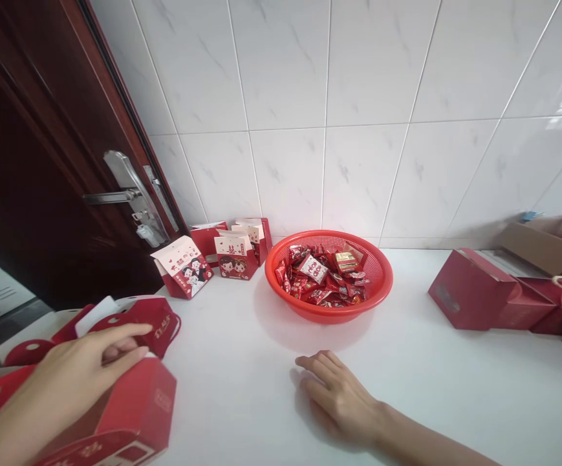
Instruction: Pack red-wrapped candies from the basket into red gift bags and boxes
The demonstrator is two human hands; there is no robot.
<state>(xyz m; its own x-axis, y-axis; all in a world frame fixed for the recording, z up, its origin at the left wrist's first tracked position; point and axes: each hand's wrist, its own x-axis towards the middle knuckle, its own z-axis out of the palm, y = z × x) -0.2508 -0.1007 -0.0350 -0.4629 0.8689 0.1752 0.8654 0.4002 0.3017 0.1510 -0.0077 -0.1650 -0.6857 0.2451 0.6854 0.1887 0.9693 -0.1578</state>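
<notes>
My left hand [94, 362] is above the open red gift boxes at the left. Its thumb and index finger are stretched out and apart, over the edge of the nearest red box [151, 395], and nothing shows between them. Just behind it lies another red box [157, 320] with a cord handle. My right hand [332, 391] rests on or just over the white table [232, 388], fingers loosely bent and apart, holding nothing. Beyond this hand stands a red plastic colander [329, 314] filled with wrapped candies [314, 268], mostly in red wrappers.
Small wedding candy boxes [237, 259] with cartoon couples stand near the wall, one of them tilted [186, 268]. On the right are closed red boxes [475, 291] and an open cardboard box [537, 243]. A dark wooden door [57, 129] with a metal handle borders the left side.
</notes>
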